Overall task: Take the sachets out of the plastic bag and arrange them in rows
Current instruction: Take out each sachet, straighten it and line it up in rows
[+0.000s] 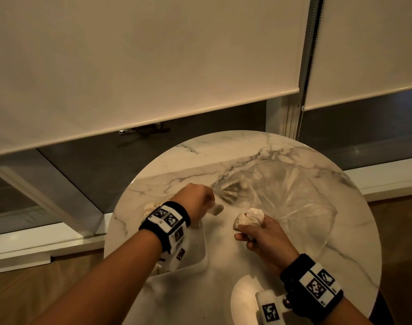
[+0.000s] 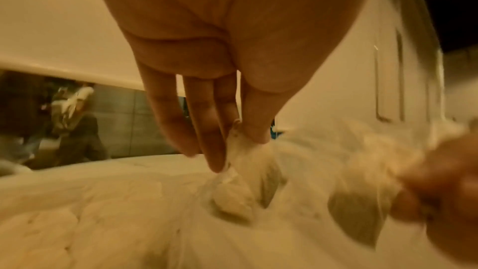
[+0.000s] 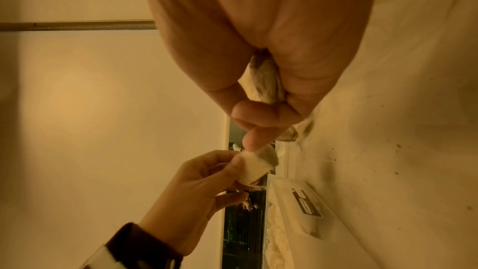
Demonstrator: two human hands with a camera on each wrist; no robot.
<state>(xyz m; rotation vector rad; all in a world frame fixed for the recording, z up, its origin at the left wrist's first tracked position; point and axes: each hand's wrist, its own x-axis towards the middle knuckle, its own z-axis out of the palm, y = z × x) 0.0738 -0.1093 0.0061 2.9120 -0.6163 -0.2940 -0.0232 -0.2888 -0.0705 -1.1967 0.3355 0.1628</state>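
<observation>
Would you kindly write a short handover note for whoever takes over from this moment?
Left hand: pinching one sachet just above the marble table.
Right hand: gripping a bunch of sachets.
Plastic bag: lying flattened on the table's far right; contents cannot be told.
Done: several sachets out, one lying left of the left wrist.
Left: place the held sachets and form rows; none clearly visible yet.

we see a round table of glossy white marble with grey veins. the plastic bag on its far right is clear, thin, crinkled and shiny. the sachets look like soft, matt, wrinkled paper. black cloth wristbands carry smooth white plastic blocks.
</observation>
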